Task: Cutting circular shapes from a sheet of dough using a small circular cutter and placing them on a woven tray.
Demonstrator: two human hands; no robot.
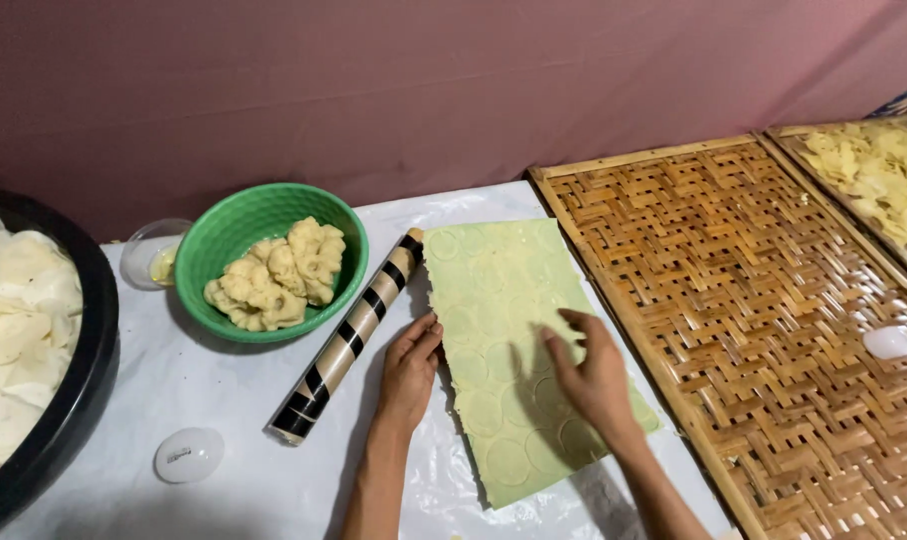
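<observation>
A thin pale-green sheet of rolled dough [504, 300], marked all over with round cut circles, lies on white plastic [224, 400]. My left hand [410, 368] rests flat at the sheet's left edge, fingers together, holding nothing. My right hand [591, 372] is on the sheet's lower middle, fingertips pressing or picking at a cut circle; whether it grips one I cannot tell. A striped black-and-tan rolling pin [346, 340] lies just left of my left hand.
A green bowl [236, 232] holds lumps of yellow dough. A black basin [84, 360] at left is full of pale round discs. Woven bamboo trays [774, 300] lie at right; the far one carries yellow chips [879, 175]. Two white round lids [189, 455] [889, 342] and a small clear cup [154, 252] lie nearby.
</observation>
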